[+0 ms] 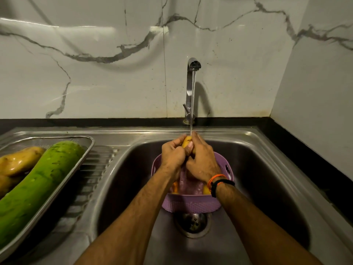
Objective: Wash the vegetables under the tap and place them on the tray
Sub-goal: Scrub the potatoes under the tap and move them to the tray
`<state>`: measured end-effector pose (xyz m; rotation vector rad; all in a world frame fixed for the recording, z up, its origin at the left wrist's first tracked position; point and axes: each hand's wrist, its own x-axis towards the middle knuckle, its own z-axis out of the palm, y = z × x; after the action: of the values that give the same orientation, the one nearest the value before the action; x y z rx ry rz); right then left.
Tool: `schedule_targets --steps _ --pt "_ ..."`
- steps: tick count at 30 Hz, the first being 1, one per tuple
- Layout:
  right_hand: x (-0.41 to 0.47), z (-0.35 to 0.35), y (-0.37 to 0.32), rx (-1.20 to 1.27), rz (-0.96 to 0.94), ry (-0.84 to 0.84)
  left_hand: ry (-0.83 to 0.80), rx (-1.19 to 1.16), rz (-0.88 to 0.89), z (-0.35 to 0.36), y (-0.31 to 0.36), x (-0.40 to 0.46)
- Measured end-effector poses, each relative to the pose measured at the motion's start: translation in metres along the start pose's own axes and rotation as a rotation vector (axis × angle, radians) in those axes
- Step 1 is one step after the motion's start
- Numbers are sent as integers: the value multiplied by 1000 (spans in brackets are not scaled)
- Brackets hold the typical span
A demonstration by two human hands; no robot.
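Under the running tap (193, 66), over the sink (267, 169), we hold one yellowish vegetable (186, 140); left hand (174, 155) and right hand (202, 159) both wrap closed around it, only its tip showing in the stream. Judgement: turn it so water reaches every side, rub with the thumbs, keep it above the purple basket (191, 204) in case it slips. Tray (87, 150) on the left drainboard already carries a green gourd (38, 186) and potatoes (21, 159); carry across low.

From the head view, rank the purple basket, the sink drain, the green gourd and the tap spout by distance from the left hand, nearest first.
1. Purple basket: directly under the left hand.
2. Sink drain: just beyond the basket, in the basin.
3. Tap spout: above, at the wall.
4. Green gourd: on the tray, far left.
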<state>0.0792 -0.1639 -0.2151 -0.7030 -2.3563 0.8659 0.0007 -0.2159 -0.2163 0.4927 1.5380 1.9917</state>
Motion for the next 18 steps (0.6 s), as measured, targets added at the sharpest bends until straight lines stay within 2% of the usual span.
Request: schedule_targets --steps 4,9,12,14,18 --pt "-5 -4 0 11 -52 174 46 -29 12 0 -1 2" --pt "-3 -8 -5 26 -36 83 -57 137 79 -3 1 1" --pt "-7 -8 -3 44 -24 146 -19 154 82 -4 1 1" --pt "-8 -8 -1 71 9 172 -42 88 48 -3 1 0" --pt "-2 -1 2 196 107 172 -130 -188 -107 -6 7 -3"
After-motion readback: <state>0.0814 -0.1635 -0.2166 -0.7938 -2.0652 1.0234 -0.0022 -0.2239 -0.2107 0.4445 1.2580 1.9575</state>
